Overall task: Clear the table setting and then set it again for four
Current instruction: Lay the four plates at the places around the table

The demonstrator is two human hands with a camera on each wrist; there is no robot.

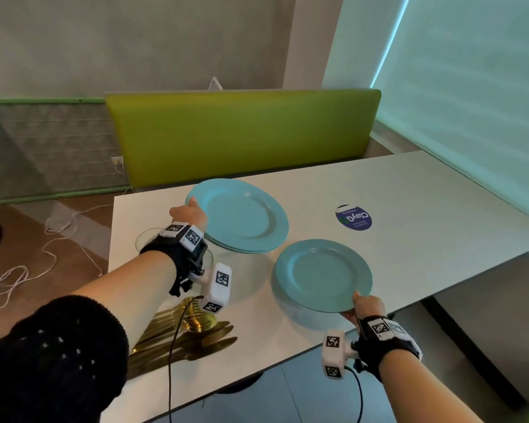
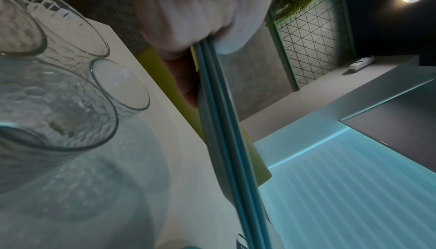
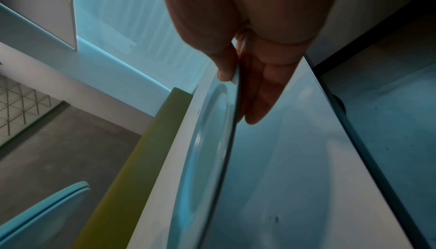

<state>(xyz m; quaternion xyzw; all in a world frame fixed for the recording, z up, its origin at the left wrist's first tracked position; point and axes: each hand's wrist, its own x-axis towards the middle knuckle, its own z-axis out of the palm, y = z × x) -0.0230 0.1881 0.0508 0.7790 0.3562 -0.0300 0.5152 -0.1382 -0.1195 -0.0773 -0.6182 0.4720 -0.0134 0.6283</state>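
I judge I'm dealing plates: my left hand (image 1: 189, 212) grips the blue stack (image 1: 242, 215), my right hand (image 1: 365, 308) pinches one plate (image 1: 322, 274) needing a level set-down on the near desk (image 1: 409, 190).

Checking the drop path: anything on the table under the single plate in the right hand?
Nothing visible. The right hand pinches the plate above bare table; the sticker lies flat, farther away. The spot right beneath is hidden.

Beyond my white table (image 1: 409, 190) I see a green bench back (image 1: 242, 132), a round purple sticker (image 1: 354, 218) on the tabletop, and white cables (image 1: 52, 239) looped on the floor.
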